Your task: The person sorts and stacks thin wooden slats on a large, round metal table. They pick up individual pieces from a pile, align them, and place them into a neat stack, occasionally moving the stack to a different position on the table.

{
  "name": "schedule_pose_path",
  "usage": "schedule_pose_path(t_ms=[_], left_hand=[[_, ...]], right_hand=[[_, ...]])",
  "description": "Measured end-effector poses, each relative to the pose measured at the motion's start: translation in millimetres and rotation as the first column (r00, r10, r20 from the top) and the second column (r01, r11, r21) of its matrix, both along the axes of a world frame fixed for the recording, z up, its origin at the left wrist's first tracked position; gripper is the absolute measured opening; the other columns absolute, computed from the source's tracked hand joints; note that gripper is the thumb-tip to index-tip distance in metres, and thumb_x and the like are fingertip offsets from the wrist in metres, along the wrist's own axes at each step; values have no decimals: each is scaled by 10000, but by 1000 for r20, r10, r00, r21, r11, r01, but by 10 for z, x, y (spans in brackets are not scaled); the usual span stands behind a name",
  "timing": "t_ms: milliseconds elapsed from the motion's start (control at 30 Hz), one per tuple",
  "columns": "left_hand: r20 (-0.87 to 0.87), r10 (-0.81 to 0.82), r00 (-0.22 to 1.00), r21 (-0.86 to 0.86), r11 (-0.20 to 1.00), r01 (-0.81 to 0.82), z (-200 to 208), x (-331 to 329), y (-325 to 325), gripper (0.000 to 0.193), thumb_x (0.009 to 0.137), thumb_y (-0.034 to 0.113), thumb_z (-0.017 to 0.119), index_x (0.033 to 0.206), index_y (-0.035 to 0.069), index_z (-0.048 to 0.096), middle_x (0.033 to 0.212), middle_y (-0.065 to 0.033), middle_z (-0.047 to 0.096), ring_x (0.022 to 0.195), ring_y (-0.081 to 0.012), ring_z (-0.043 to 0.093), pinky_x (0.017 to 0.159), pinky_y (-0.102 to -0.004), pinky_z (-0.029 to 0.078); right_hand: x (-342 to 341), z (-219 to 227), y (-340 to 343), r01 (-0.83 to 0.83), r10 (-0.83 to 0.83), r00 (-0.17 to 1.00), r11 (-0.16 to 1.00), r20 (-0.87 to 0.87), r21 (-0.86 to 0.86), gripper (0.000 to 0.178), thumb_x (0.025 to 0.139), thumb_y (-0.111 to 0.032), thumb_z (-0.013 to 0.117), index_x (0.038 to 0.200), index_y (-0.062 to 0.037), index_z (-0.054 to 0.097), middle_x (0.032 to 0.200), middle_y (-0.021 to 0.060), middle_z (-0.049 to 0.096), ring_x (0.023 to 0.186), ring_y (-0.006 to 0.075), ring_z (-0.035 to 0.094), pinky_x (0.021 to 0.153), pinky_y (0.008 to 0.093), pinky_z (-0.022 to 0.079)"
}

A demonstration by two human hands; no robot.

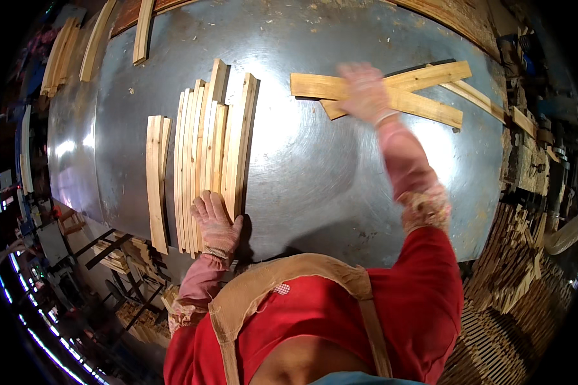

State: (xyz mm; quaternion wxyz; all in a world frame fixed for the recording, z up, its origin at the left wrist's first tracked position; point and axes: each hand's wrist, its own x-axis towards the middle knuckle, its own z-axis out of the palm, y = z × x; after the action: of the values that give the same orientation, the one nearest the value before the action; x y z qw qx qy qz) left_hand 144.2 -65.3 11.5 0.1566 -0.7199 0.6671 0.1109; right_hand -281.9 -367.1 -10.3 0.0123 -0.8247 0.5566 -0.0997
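Observation:
My left hand (216,224) lies with fingers stretched and thumb apart on the near end of a row of narrow wooden strips (187,160). The strips lie side by side, their far ends uneven, and a thicker strip (239,141) forms the row's right side. My right hand (365,93) reaches forward onto the left part of a flat wooden board (430,109). Motion smears its fingers, so whether they grip the board is unclear. A second board (430,76) crosses that one at an angle, and a thinner strip (478,99) slants away at the right.
Everything lies on a shiny metal tabletop (302,186). Two strips (155,179) lie left of the row. More strips (143,35) stick in over the far left edge. Stacked wood (514,256) stands on the right, beyond the table's edge; a metal rack (119,256) is at lower left.

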Motion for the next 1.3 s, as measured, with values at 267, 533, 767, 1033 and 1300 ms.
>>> schedule_pose_path(t_ms=[267,533,767,1033,1300], left_hand=[[80,-49,996,80,996,43,-9,166,-92,1209,836,684,750,1687,7,221,1768,-242,189,1647,-474,79,1313,-664,-21],[32,-58,998,61,997,56,-84,235,-57,1230,839,756,693,1688,-21,257,1759,-276,208,1631,-485,134,1304,-650,36],[-48,-102,994,-94,991,97,-5,226,-22,1260,765,805,697,1632,-41,351,1681,-276,332,1571,-489,240,1272,-663,94],[-52,-125,991,-136,984,116,144,158,-43,1204,776,746,752,1609,-42,386,1662,-247,363,1566,-474,257,1287,-669,78],[-91,-112,990,-91,990,103,164,138,11,1227,817,775,709,1653,-39,331,1749,-243,266,1610,-478,190,1303,-657,54]], right_hand=[[-882,-4,419,116,-22,969,920,-246,374,962,792,-427,865,1619,-163,450,1553,157,538,1515,375,421,1202,492,410],[991,467,961,188,-535,804,643,259,742,608,1018,-513,617,1414,-52,622,1313,256,710,1192,420,692,1020,521,528],[2363,329,1473,70,-225,967,684,119,726,718,1062,-638,483,1590,-152,517,1302,152,730,1302,373,659,1065,534,521],[320,-273,1538,923,-974,207,227,96,311,823,845,-417,805,1522,-85,476,1627,201,432,1426,413,496,1130,557,473],[1519,-302,3001,601,-832,282,542,479,588,694,960,-126,683,1595,-59,410,1228,226,714,1110,337,721,964,464,575]])
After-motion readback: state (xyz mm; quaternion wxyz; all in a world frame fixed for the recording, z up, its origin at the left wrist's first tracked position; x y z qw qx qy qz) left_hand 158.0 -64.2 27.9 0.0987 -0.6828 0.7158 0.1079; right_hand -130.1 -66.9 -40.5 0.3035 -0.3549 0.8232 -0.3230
